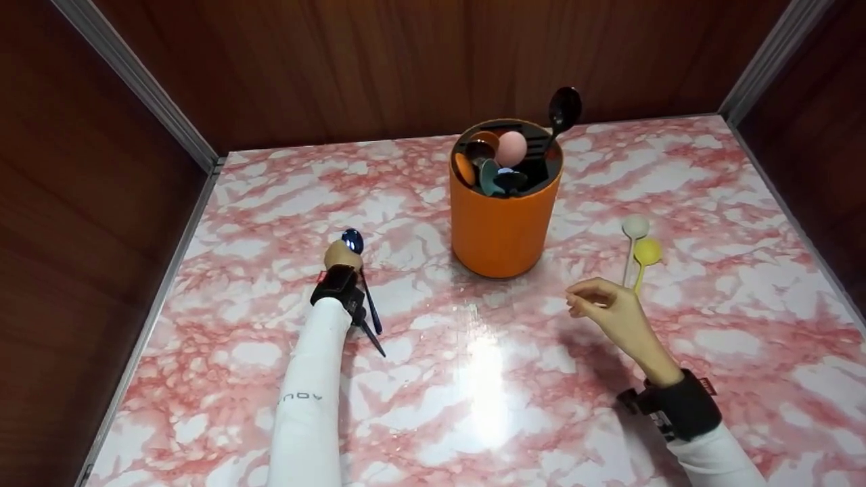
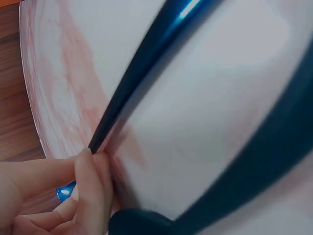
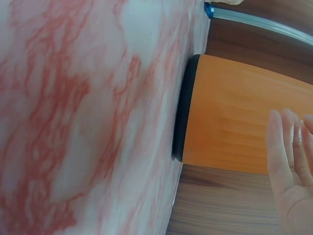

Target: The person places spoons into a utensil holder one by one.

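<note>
At the left of the table, my left hand (image 1: 343, 256) pinches a slim dark blue spoon handle (image 2: 129, 85) between thumb and fingers. Past the fingers shows a glossy blue spoon bowl (image 1: 352, 240). Two dark handle ends lie beside the wrist, and a second broad dark blue handle (image 2: 254, 152) crosses the left wrist view close to the camera; which bowl belongs to which is hidden. My right hand (image 1: 612, 314) hovers over the right side with fingers loosely bent, holding nothing. Just beyond it lie a pale grey-white spoon (image 1: 635, 227) and a yellow spoon (image 1: 647, 251), their handle ends hidden.
An orange cylindrical holder (image 1: 500, 230) stands at the back centre with several utensils in it, including a pink one (image 1: 511, 149) and a tall black spoon (image 1: 565, 109). Wood-patterned panels (image 1: 419, 61) enclose the marbled red-and-white table (image 1: 419, 419) at back and sides.
</note>
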